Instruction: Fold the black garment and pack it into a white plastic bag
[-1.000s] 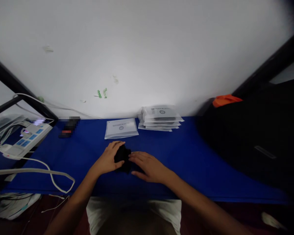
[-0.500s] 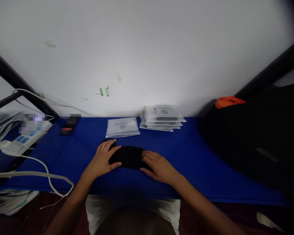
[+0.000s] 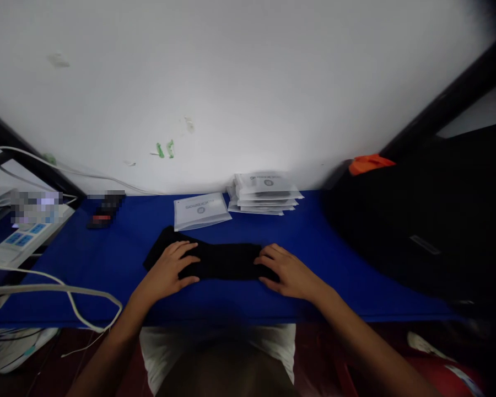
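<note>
A black cloth piece [image 3: 229, 261] lies stretched sideways on the blue table, its left end bent up and back. My left hand [image 3: 172, 270] rests on its left part with the fingers spread. On the right end lies my right hand [image 3: 284, 271], fingers apart and pressing on the fabric. Just behind the cloth is a single translucent printed pouch [image 3: 202, 211]. A stack of similar pouches [image 3: 267, 193] stands to the right of it, against the wall.
A white power strip [image 3: 27, 236] with cables sits at the left, near a dark object [image 3: 105, 209] partly pixelated. White cable loops over the front left edge. A large black bulk [image 3: 417, 220] with an orange piece [image 3: 371, 164] fills the right side.
The black cloth now spans a longer stretch, with more of its left end showing. My right hand has moved right relative to the left hand. The camera view has shifted slightly.
</note>
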{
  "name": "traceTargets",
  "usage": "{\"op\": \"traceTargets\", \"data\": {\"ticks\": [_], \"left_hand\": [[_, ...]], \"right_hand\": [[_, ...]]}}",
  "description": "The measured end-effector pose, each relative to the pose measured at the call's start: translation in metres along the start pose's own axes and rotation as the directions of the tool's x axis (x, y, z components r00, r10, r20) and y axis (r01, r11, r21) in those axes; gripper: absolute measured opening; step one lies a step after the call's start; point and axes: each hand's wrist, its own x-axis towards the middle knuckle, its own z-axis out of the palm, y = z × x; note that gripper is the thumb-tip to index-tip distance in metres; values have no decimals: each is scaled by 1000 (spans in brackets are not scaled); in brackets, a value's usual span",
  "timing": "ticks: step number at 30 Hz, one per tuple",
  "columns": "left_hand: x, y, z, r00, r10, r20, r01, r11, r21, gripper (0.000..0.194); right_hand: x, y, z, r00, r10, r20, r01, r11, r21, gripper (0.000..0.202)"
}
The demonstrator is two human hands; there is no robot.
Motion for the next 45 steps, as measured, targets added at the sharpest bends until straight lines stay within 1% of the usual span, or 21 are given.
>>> {"op": "traceTargets", "data": {"ticks": [2, 4, 7, 10, 12, 13, 14, 15, 16, 19, 22, 24, 26, 29, 32, 34, 36, 38, 39, 42, 45], "left_hand": [[1, 7, 4, 999, 14, 30, -13, 999, -41, 15], [0, 11, 4, 1000, 5, 15, -4, 996, -87, 14], [4, 15, -1, 992, -82, -96, 71, 990, -119, 17], [20, 16, -6, 926, -194, -324, 194, 980, -32, 20], [32, 17, -8, 860, -219, -461, 273, 961, 53, 24], [36, 16, -8, 841, -222, -494, 297, 952, 78, 25], [38, 16, -8, 842, -220, -493, 300, 950, 89, 26], [38, 15, -7, 863, -215, -457, 284, 955, 87, 25], [36, 13, -6, 895, -205, -396, 255, 964, 75, 23], [22, 4, 2, 973, -162, -164, 171, 985, 40, 21], [9, -8, 10, 985, -160, -62, 163, 985, 51, 33], [9, -14, 14, 984, -170, -54, 173, 983, 61, 32], [14, -16, 14, 984, -169, -59, 174, 982, 76, 22], [21, -9, 7, 982, -150, -111, 161, 982, 97, 10], [17, 12, -11, 977, -151, -148, 157, 987, 25, 10], [7, 29, -26, 982, -186, -45, 181, 979, -91, 14], [-4, 45, -39, 960, -196, 200, 244, 937, -252, 19], [-10, 54, -45, 921, -190, 340, 313, 880, -357, 20], [-11, 55, -44, 917, -192, 351, 325, 869, -374, 20], [-7, 46, -26, 958, -203, 204, 256, 925, -282, 25], [-3, 31, 1, 978, -185, 94, 192, 978, -78, 45]], "right_hand": [[-2, -3, -3, 1000, 18, 24, -18, 1000, 23, 25], [-5, -4, -6, 998, 41, 43, -43, 998, 52, 25], [-6, -3, -11, 997, 71, 18, -72, 995, 63, 24], [3, 3, -16, 979, 128, -160, -121, 991, 49, 17], [13, 6, -16, 911, 204, -358, -201, 979, 46, 20], [18, 6, -15, 868, 234, -439, -238, 970, 46, 23], [21, 5, -12, 837, 249, -487, -261, 964, 45, 24], [23, 3, -9, 830, 248, -499, -264, 964, 41, 25], [24, 0, -5, 846, 234, -479, -249, 968, 34, 25], [21, -9, 11, 941, 150, -302, -158, 987, -1, 31], [19, -9, 25, 983, 100, -155, -112, 991, -70, 40], [20, -2, 30, 985, 106, -136, -120, 988, -98, 37], [24, 6, 30, 983, 121, -141, -137, 985, -108, 24], [26, 11, 19, 977, 142, -162, -160, 981, -108, 6], [19, 4, -3, 978, 143, -151, -143, 990, 11, 5], [10, -2, -21, 990, 125, -70, -110, 976, 187, 11], [6, -4, -37, 994, 107, 5, -102, 933, 344, 22], [8, 3, -50, 987, 153, -40, -127, 918, 377, 28], [13, 10, -54, 973, 196, -125, -145, 933, 330, 29], [38, 41, -62, 877, 229, -423, -256, 967, -8, 32], [68, 74, -63, 875, 182, -450, -371, 848, -379, 50]]}}
